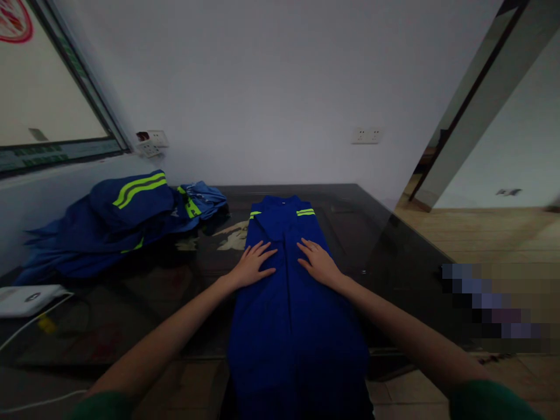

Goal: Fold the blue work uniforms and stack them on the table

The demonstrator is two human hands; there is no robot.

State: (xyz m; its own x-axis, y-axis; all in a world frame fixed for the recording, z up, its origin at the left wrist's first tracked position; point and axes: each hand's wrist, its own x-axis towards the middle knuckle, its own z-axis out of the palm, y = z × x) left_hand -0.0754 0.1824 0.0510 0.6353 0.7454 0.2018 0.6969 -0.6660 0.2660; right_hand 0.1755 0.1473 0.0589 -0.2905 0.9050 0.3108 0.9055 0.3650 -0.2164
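Note:
A blue work jacket (286, 315) with yellow-green reflective stripes lies lengthwise on the dark glossy table (376, 245), its sides folded in. Its collar end points at the wall, and the lower end hangs over the near edge toward me. My left hand (254, 265) rests flat on the left half of the jacket with fingers spread. On the right half lies my right hand (320, 262), its fingers also apart. Between the two hands a seam or fold line runs down the middle of the cloth. Neither hand grips anything.
A heap of blue clothes (126, 221) with reflective stripes sits at the table's left back. A white device (30, 300) with a cable is at the left edge. Wall sockets (366, 136) are behind the table. Tiled floor (472, 233) shows on the right.

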